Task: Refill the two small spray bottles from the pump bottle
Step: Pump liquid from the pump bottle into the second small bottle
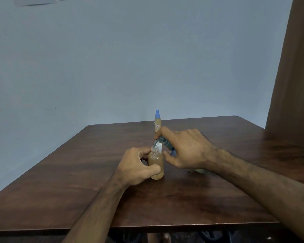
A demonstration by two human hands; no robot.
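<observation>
A small clear spray bottle (156, 163) with amber liquid stands uncapped on the brown table (95, 172). My left hand (137, 165) grips its body. My right hand (184, 151) holds the dark teal pump head (165, 142) of the pump bottle, tilted so its spout points down at the open neck. The pump bottle's body is mostly hidden under my right hand and forearm. A white piece, perhaps the removed sprayer, shows just behind the neck. The second spray bottle (157, 122), with a blue cap and amber liquid, stands upright farther back.
A pale blue wall rises behind the table. A brown curtain (293, 67) hangs at the right, next to the table's far right corner. The table's near edge runs across the bottom of the view.
</observation>
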